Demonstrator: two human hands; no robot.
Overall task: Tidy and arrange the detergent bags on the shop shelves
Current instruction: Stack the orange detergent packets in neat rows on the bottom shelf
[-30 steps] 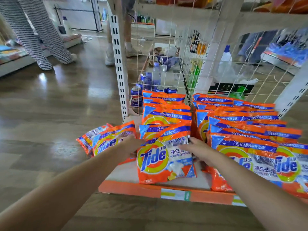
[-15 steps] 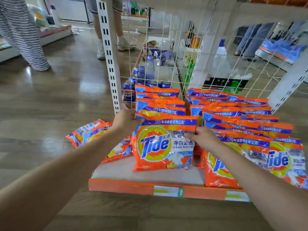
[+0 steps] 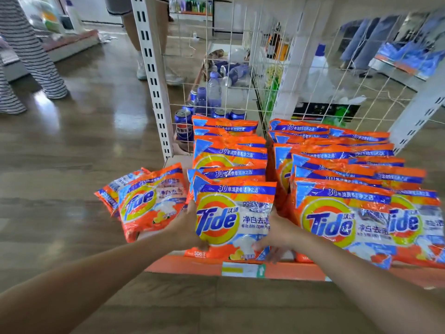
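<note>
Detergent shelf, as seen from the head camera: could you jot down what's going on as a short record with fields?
place: bottom shop shelf with an orange front edge
front bag: orange Tide detergent bag at the head of the left row, leaning back, label facing the camera
left hand: grips the bag's lower left edge
right hand: grips its lower right side
loose bags: tilted at the shelf's left end, overhanging it
right rows: more bags, overlapped front to back
behind: wire grid, blue cans beyond it

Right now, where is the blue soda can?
In the head view, the blue soda can stands on the floor behind the wire grid, just left of the rearmost detergent bags, beside the white slotted post.
</note>
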